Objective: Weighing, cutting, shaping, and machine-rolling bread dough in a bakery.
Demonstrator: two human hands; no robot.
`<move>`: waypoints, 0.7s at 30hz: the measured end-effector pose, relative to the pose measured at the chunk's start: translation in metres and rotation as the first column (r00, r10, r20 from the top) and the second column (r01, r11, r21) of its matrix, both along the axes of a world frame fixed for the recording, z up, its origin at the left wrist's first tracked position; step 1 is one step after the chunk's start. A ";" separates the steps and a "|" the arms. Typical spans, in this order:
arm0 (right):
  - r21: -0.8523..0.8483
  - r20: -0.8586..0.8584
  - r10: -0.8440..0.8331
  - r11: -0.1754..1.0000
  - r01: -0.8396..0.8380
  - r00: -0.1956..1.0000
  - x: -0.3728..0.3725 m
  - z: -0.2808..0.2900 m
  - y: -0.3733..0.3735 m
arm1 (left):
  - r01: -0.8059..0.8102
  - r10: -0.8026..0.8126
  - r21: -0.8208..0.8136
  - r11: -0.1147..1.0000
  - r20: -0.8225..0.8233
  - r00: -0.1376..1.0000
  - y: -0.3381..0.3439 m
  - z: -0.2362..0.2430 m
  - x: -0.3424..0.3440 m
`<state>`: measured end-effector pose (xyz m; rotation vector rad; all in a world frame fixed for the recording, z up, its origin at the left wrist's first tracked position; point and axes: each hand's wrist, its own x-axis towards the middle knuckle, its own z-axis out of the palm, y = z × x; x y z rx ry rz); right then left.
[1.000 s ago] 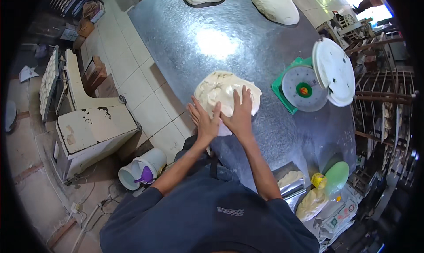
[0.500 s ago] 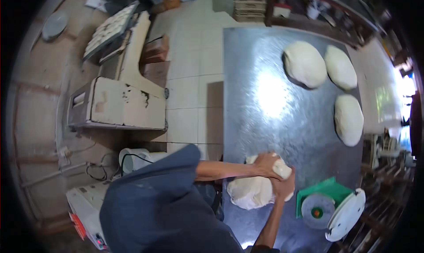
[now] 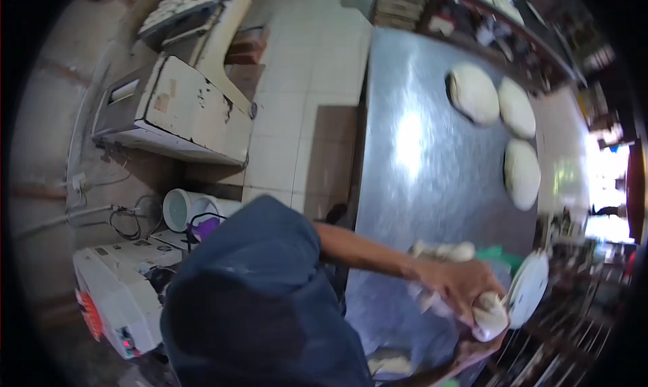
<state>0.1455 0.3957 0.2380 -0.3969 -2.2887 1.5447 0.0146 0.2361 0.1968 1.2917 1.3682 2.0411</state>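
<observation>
A pale lump of dough (image 3: pixel 491 314) is gripped between both my hands, beside the dial of the green scale. My left hand (image 3: pixel 462 284) reaches across from above, its fingers bent over the lump. From below, my right hand (image 3: pixel 480 348) cups the same lump, somewhat blurred. The scale's round white dial (image 3: pixel 529 290) stands just right of my hands; its green body (image 3: pixel 499 257) shows partly past my left hand, and its pan is hidden. Another dough piece (image 3: pixel 445 251) lies beyond my left forearm. More dough (image 3: pixel 390 364) sits at the near edge of the metal table (image 3: pixel 405 205).
Three large dough mounds, among them one rounded mound (image 3: pixel 474 94), rest on the table's far right. A worn cream machine (image 3: pixel 196 110) stands left across the tiled floor, a tray of dough pieces (image 3: pixel 185 6) above it. White buckets (image 3: pixel 179 209) and a white appliance (image 3: pixel 118 296) are lower left.
Both hands have moved right, from the dough at the table's near side to beside the scale, carrying a lump. The view has shifted and tilted.
</observation>
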 end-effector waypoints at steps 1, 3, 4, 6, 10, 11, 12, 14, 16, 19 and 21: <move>0.105 -0.078 -0.101 0.989 0.109 0.992 0.010 -0.010 -0.022 | -0.122 0.136 0.131 0.984 -0.099 0.986 0.000 -0.006 0.010; 0.011 0.021 -0.193 0.981 0.193 0.981 0.048 -0.062 -0.020 | -0.295 0.271 -0.019 0.955 -0.343 0.899 -0.020 -0.045 0.038; 0.595 0.154 -0.101 0.804 -0.011 0.983 0.057 -0.071 -0.042 | -0.365 0.296 -0.089 0.927 -0.423 0.857 -0.031 -0.086 0.060; 0.618 0.274 0.025 0.761 -0.197 0.961 0.109 -0.170 -0.042 | -0.268 0.093 -0.494 0.827 -0.351 0.932 -0.050 -0.173 0.114; 0.041 0.818 0.360 0.741 -0.670 0.449 0.131 -0.219 -0.020 | -0.035 -0.130 -0.823 0.568 -0.132 0.983 -0.074 -0.230 0.185; 0.209 0.840 0.209 0.727 -0.654 0.501 0.114 -0.199 0.002 | 0.066 -0.019 -0.865 0.497 0.065 0.998 -0.066 -0.227 0.170; -0.038 0.895 0.328 0.730 -0.682 0.302 0.063 -0.149 0.021 | 0.208 0.086 -0.878 0.431 0.270 0.959 -0.060 -0.208 0.156; -0.006 0.747 0.320 0.879 -0.476 0.582 -0.007 -0.087 0.053 | 0.373 0.221 -0.571 0.731 0.716 0.662 -0.060 -0.181 0.110; 0.221 0.220 -0.081 0.975 0.031 0.972 -0.052 -0.052 0.058 | 0.170 0.230 -0.336 0.926 0.862 0.452 -0.084 -0.210 0.097; 0.187 -0.123 -0.383 0.897 0.400 0.916 -0.085 -0.027 0.023 | -0.326 0.632 -0.554 0.766 0.741 0.225 -0.176 -0.261 0.091; 0.148 -0.032 -0.443 0.884 0.443 0.896 -0.071 -0.067 0.007 | -0.247 0.786 -0.751 0.613 0.611 0.094 -0.214 -0.269 0.082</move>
